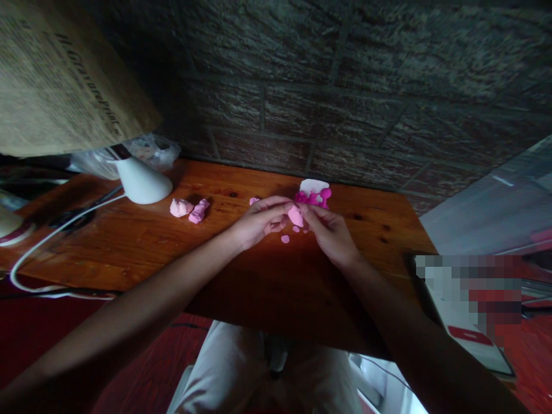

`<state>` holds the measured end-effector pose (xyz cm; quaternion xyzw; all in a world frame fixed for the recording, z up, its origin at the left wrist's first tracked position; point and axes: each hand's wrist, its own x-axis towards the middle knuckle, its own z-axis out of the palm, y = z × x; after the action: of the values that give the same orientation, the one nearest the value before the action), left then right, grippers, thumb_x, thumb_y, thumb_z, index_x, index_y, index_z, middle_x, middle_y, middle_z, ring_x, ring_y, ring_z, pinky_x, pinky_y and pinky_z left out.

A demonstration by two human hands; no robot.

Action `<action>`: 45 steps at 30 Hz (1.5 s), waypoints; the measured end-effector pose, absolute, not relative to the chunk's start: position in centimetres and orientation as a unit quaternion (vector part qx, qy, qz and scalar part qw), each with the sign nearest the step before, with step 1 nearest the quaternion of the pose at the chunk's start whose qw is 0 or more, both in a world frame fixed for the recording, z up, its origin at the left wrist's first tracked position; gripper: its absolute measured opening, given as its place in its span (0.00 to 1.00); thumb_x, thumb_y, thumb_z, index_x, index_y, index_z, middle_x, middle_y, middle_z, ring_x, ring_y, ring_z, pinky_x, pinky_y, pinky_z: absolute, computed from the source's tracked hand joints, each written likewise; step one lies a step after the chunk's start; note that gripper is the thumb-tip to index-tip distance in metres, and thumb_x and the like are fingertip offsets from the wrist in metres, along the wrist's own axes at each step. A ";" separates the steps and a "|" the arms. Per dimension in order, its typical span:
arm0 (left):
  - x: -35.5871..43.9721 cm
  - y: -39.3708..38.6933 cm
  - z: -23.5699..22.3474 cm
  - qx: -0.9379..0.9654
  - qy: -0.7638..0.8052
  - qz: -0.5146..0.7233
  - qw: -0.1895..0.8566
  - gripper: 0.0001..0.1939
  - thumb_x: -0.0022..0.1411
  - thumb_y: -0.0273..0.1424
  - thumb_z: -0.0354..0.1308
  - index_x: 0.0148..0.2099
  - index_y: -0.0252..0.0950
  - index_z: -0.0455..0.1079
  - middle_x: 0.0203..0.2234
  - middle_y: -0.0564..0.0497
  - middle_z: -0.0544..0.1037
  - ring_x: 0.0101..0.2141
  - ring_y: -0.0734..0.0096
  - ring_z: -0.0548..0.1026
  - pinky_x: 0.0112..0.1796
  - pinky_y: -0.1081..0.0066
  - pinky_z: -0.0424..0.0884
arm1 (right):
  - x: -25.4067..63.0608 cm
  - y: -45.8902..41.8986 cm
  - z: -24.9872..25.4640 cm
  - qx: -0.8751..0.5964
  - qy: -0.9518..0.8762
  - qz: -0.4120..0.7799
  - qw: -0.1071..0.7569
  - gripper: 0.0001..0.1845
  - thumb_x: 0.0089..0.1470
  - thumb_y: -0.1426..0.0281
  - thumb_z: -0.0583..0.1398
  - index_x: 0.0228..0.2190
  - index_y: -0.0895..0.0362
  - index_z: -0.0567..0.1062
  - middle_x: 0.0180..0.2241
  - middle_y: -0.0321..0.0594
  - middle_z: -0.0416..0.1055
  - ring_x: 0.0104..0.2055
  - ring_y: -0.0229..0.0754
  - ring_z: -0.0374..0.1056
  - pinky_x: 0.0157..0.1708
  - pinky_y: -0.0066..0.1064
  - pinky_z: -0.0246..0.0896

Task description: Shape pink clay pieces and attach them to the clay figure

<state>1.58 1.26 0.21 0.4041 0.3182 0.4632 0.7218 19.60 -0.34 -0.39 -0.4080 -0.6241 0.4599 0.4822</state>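
Observation:
Between my two hands, above the wooden table, is a lump of pink modelling clay [295, 215]. My left hand [265, 221] pinches its left side with thumb and fingers. On the other side, the fingers of my right hand [330, 230] are closed on the same lump. Small flat pink bits [285, 238] lie just below the hands. Behind my right hand are bright magenta pieces [313, 198] by a white tray or lid [314, 185]. A small pink piece [254, 201] shows partly behind my left hand.
Two pale pink lumps [181, 207] rest on the table [233, 192] at the left. Near them stands a lamp with a white base [144, 181], a printed paper-like shade [73, 86] and a white cord [26, 259]. A brick wall [293, 109] borders the table's back edge.

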 end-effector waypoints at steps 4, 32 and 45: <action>1.4 1.3 0.5 0.391 0.318 0.472 0.723 0.16 0.48 0.31 0.75 0.38 0.34 0.77 0.22 0.57 0.77 0.21 0.85 0.68 0.24 0.82 0.62 | 19.7 -0.2 -0.3 -0.411 -0.583 0.501 0.490 0.23 0.54 0.46 0.65 0.42 0.48 0.84 0.39 0.38 0.81 0.40 0.43 0.75 0.38 0.35 0.73; 0.9 1.9 -1.0 0.426 0.276 0.463 0.726 0.12 0.52 0.25 0.74 0.41 0.35 0.82 0.36 0.51 0.82 0.34 0.79 0.78 0.35 0.81 0.72 | 19.8 0.1 -0.4 -0.354 -0.466 0.609 0.536 0.20 0.41 0.66 0.76 0.39 0.49 0.83 0.39 0.35 0.80 0.35 0.38 0.74 0.31 0.30 0.71; 1.1 1.3 -0.2 0.484 0.272 0.453 0.697 0.20 0.50 0.27 0.75 0.47 0.35 0.78 0.34 0.50 0.83 0.30 0.76 0.79 0.31 0.77 0.71 | 19.8 -0.1 0.2 -0.346 -0.454 0.619 0.540 0.18 0.40 0.65 0.76 0.36 0.49 0.82 0.41 0.35 0.80 0.39 0.41 0.76 0.33 0.32 0.73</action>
<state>1.13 1.32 -0.16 0.4839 0.2723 0.4534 0.6972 19.79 -0.09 0.18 -0.3463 -0.4535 0.6191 0.5396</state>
